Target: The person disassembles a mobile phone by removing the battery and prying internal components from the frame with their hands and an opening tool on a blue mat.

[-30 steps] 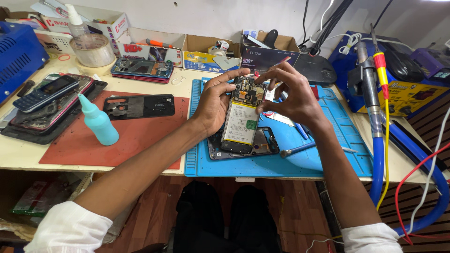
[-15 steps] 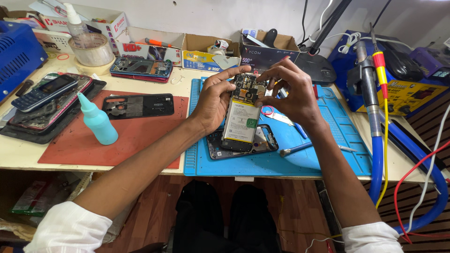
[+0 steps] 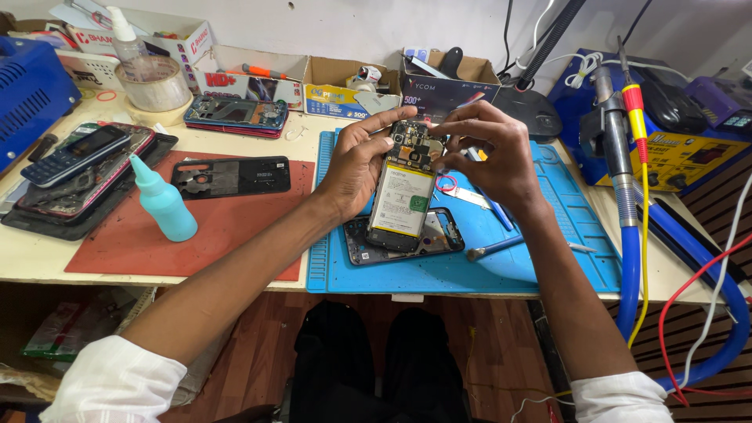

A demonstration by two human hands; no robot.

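Observation:
An opened smartphone [image 3: 403, 196] with its back off shows a pale battery and a circuit board at the top. My left hand [image 3: 356, 160] grips its left edge and holds it tilted above the blue work mat [image 3: 548, 258]. My right hand [image 3: 493, 153] pinches at the board near the phone's top right corner; what is between the fingertips is too small to tell. Under the phone, a dark phone back cover [image 3: 446, 235] lies on the mat.
A teal squeeze bottle [image 3: 163, 202] and a black phone cover [image 3: 231, 175] sit on a red mat [image 3: 211, 235]. Several phones [image 3: 78, 164] lie at left. A screwdriver [image 3: 495, 249] rests on the blue mat. Cardboard boxes [image 3: 345, 90] line the back; a soldering station [image 3: 674, 133] and hoses stand right.
Both hands stay on the opened phone. It has tilted a little more upright, and my right fingers have shifted slightly along the top of the board.

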